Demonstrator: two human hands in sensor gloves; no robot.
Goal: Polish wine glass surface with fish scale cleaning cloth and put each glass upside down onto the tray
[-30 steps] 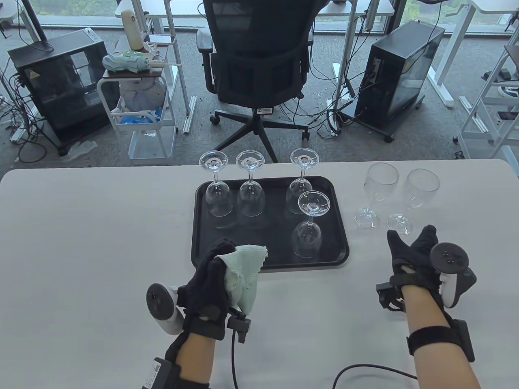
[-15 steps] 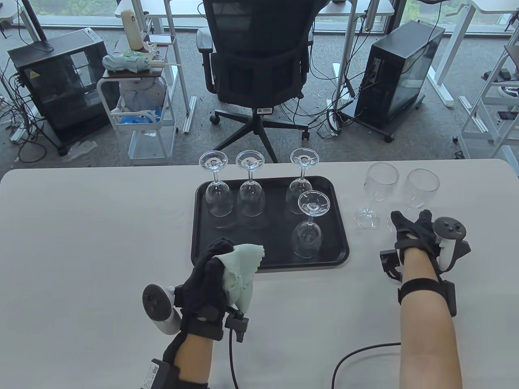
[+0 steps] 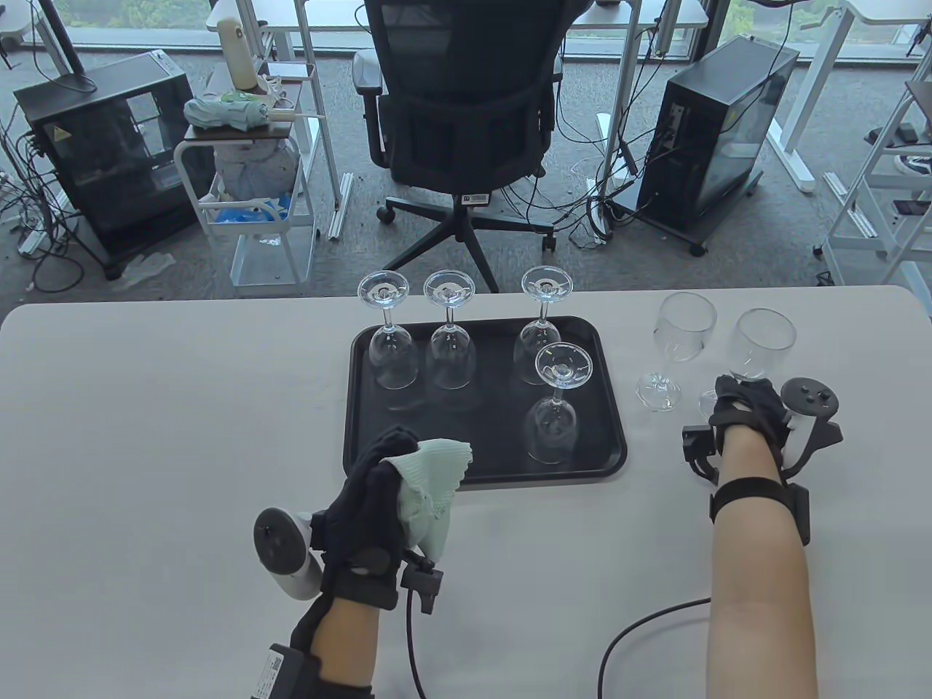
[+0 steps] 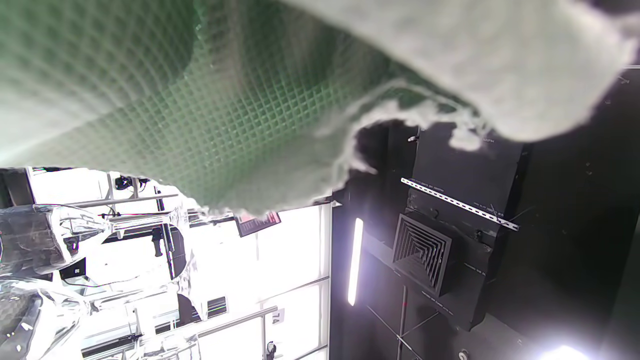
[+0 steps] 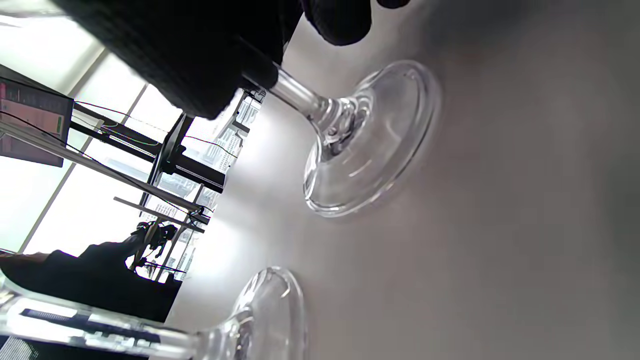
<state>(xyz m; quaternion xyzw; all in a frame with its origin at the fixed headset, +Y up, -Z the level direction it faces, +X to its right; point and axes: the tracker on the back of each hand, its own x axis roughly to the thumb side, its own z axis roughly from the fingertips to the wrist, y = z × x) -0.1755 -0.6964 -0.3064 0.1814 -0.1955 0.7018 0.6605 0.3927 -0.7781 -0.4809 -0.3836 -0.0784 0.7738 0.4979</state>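
Observation:
A black tray (image 3: pixel 488 408) in the table's middle holds several clear wine glasses upside down, three in its far row (image 3: pixel 451 357) and one nearer at the right (image 3: pixel 552 429). Two glasses stand upright right of the tray. My right hand (image 3: pixel 750 408) grips the stem of the right one (image 3: pixel 763 342); in the right wrist view the gloved fingers (image 5: pixel 200 55) wrap the stem above its foot (image 5: pixel 370 140), which is at or barely off the tabletop. The other upright glass (image 3: pixel 684 328) stands free beside it. My left hand (image 3: pixel 389 455) holds a bunched pale green cloth (image 3: pixel 429 495) at the tray's near edge.
A black cable (image 3: pixel 641 641) curls over the table at the near right. An office chair (image 3: pixel 466 109) stands just past the far table edge. The cloth (image 4: pixel 225 100) fills most of the left wrist view, with glass bowls (image 4: pixel 45 250) at its lower left.
My right hand has moved away from me to the right upright glass and closed its fingers round the stem; the bowl has shifted slightly. The left hand with the cloth has barely moved.

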